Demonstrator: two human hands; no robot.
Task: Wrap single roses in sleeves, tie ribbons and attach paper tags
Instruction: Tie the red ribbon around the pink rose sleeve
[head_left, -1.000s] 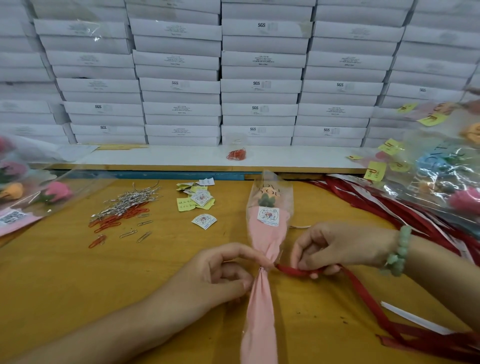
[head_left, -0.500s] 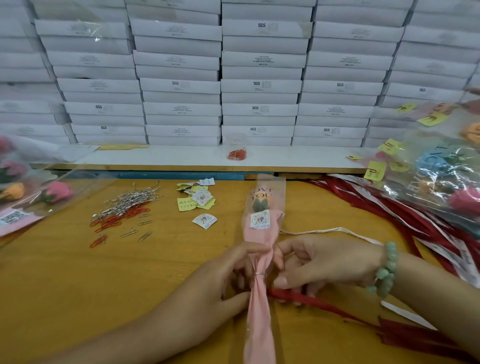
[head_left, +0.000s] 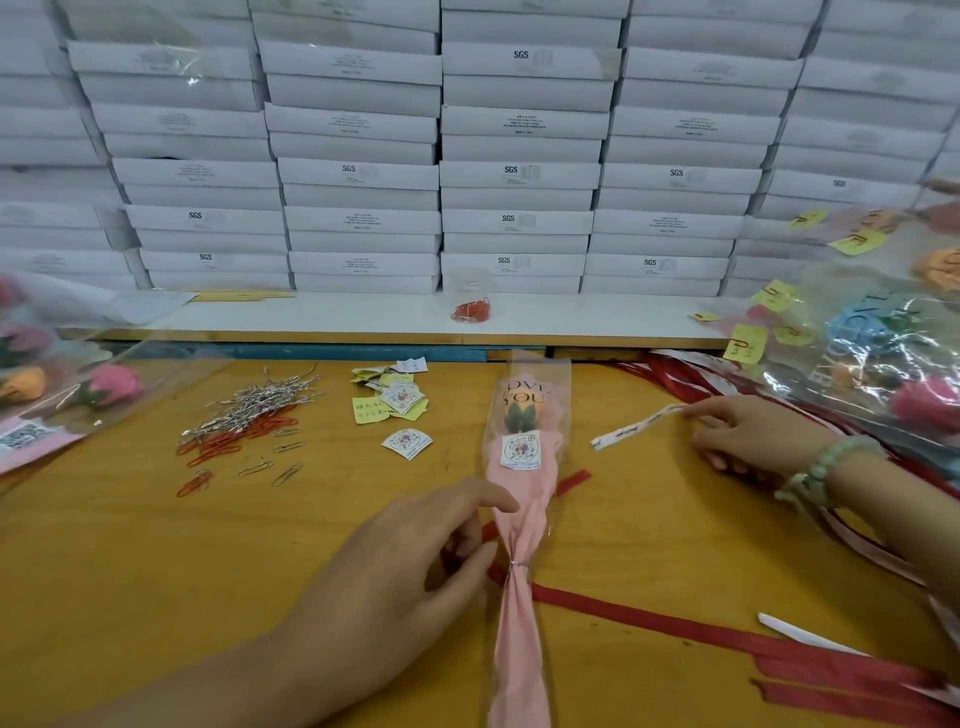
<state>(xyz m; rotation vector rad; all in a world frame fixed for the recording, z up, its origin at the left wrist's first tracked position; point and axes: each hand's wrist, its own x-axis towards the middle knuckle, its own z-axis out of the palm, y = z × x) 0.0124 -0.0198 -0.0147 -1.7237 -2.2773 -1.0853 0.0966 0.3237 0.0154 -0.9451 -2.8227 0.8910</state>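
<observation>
A single rose in a clear sleeve with pink paper (head_left: 522, 499) lies on the yellow table (head_left: 130, 571), bloom pointing away, cinched by a thin wire at its neck. A red ribbon (head_left: 649, 621) passes under the neck and trails right. My left hand (head_left: 415, 561) rests beside the neck, fingers relaxed, touching the sleeve's left edge. Further right, my right hand (head_left: 748, 434) pinches one end of a white printed ribbon strip (head_left: 636, 427) lifted off the table.
Paper clips and wire ties (head_left: 244, 421) lie at left, paper tags (head_left: 397, 402) at centre. Wrapped roses (head_left: 883, 343) pile at right, more roses (head_left: 62, 395) at left. Red and white ribbons (head_left: 691, 376) spread at right. White boxes (head_left: 519, 171) are stacked behind a shelf.
My right hand left the red ribbon at the neck, moved right and up, and picked up the white strip. My left hand loosened beside the sleeve.
</observation>
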